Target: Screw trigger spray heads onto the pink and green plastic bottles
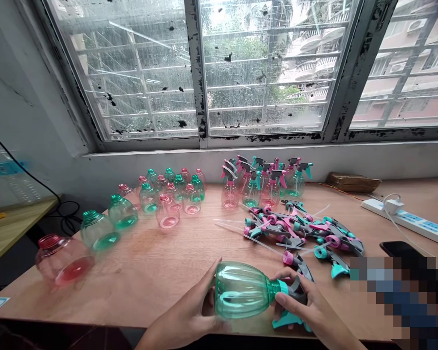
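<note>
A green translucent spray bottle [241, 290] lies sideways near the front edge of the wooden table [160, 262]. My left hand [190, 311] grips its round body from the left and below. My right hand [306, 306] is wrapped round the grey and teal trigger head [292, 304] at the bottle's neck. Just beyond, a heap of loose pink and teal trigger heads [295, 228] with thin dip tubes is spread over the table.
Several open pink and green bottles [168, 194] stand at the back left, with a pink one [63, 260] nearest the left edge. Several finished bottles with triggers [266, 182] stand by the window. A power strip [409, 218] and a dark phone [401, 249] lie at the right.
</note>
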A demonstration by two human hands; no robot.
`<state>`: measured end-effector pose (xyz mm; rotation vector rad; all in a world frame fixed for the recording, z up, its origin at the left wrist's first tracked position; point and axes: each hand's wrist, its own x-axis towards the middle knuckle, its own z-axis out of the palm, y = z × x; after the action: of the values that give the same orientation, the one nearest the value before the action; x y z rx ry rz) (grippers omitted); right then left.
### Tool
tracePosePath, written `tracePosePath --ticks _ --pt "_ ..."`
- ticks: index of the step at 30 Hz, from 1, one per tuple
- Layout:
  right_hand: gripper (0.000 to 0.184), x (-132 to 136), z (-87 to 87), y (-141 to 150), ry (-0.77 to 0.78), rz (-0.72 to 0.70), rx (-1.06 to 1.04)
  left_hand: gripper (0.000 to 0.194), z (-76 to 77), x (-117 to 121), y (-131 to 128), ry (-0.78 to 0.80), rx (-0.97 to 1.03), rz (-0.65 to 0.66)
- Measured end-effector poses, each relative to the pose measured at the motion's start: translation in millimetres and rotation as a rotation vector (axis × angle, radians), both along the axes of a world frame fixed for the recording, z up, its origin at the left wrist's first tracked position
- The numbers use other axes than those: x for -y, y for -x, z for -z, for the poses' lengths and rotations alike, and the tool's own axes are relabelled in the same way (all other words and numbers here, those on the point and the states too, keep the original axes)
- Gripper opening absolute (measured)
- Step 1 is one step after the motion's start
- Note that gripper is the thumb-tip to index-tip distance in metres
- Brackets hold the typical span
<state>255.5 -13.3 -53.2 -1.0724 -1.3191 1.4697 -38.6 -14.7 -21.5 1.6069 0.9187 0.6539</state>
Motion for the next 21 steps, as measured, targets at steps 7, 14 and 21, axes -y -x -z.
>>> tracePosePath --ticks 7,14,21 --pt "0.046 -0.3 0.3 -0.1 0.002 -0.008 0.004 0.103 -9.4 3.4 -6.6 -0.036 -0.002 -0.032" --pt "0.047 0.1 -1.0 0.5 0.007 -0.002 0.007 0.13 -4.2 -1.6 -1.8 -0.023 -0.016 -0.005" --pt "0.048 0.1 -0.4 1.3 0.014 0.004 0.004 0.119 -4.6 -3.5 1.8 -0.008 -0.018 0.006"
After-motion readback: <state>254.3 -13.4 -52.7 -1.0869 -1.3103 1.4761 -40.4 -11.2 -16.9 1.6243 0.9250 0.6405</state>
